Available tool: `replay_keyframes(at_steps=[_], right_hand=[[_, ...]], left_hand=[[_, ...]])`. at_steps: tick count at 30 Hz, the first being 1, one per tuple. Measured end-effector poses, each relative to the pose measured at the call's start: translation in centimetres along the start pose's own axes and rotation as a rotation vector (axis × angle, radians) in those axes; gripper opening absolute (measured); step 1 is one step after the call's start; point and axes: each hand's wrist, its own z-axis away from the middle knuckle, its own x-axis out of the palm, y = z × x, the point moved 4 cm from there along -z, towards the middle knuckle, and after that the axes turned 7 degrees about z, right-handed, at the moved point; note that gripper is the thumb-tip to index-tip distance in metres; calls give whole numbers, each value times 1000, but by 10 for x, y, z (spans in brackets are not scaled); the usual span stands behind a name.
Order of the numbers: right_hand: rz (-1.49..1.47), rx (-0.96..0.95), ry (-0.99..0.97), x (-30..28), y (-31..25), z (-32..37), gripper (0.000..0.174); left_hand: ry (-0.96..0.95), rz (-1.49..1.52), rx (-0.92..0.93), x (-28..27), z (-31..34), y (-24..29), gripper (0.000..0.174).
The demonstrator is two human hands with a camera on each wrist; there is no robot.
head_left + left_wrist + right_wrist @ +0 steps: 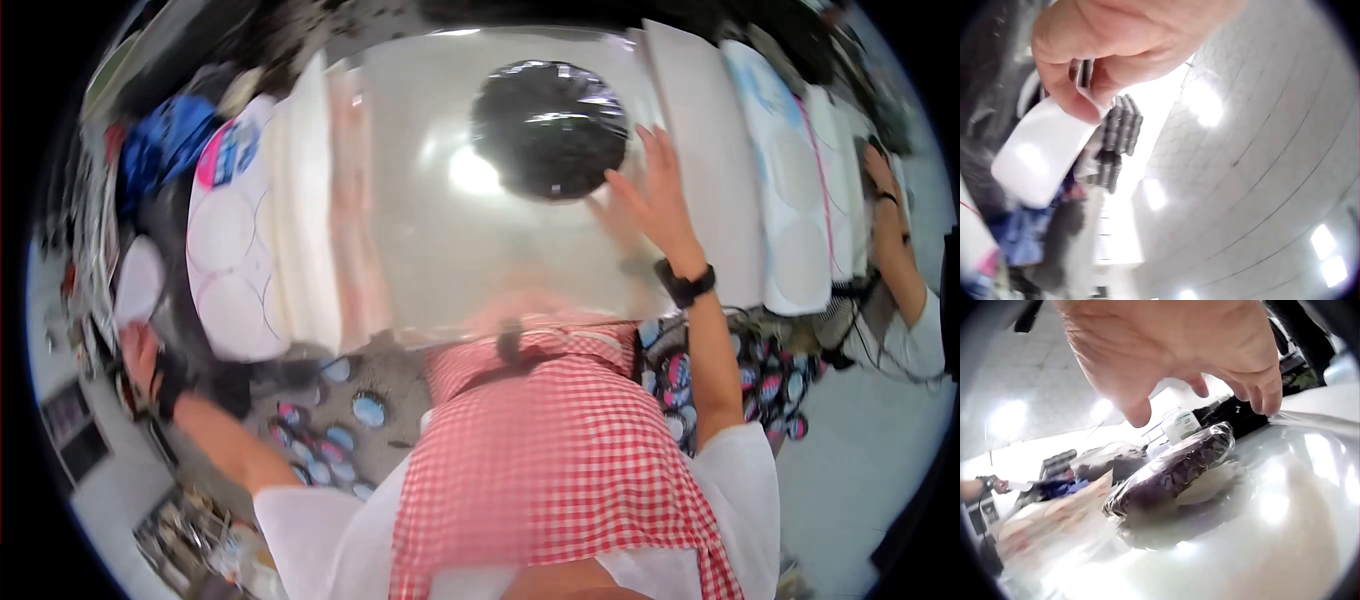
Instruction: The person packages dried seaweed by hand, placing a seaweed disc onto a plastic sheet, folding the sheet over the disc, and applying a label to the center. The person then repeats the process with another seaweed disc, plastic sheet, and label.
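Note:
My left hand, out at the far left, pinches a glossy white rounded piece between thumb and fingers. In the head view the same white piece reaches up beyond the fingertips. My right hand is spread over a shiny pale sheet, its fingers extended and holding nothing. Beside its fingertips lies a round black disc with a glossy, crinkled film surface. The right wrist view shows the disc below the hand, with wrinkled film along its edge.
Stacked white sheets printed with circles stand left and right of the pale sheet. Several small blue and pink oval pieces lie lower down. A blue bundle sits at the upper left. Another person's arm reaches in at the right.

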Motion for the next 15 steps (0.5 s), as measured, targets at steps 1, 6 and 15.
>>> replay_keyframes(at_steps=[1,6,15], right_hand=[[-110,132,-28,2,10,-2,73],[-866,616,-145,35,20,-26,71],[-1010,620,-96,50,10,-28,64]], left_hand=[[181,-224,-146,-52,-1,58,22],[673,284,16,-135,38,409,28],[-52,974,711,7,71,725,54]])
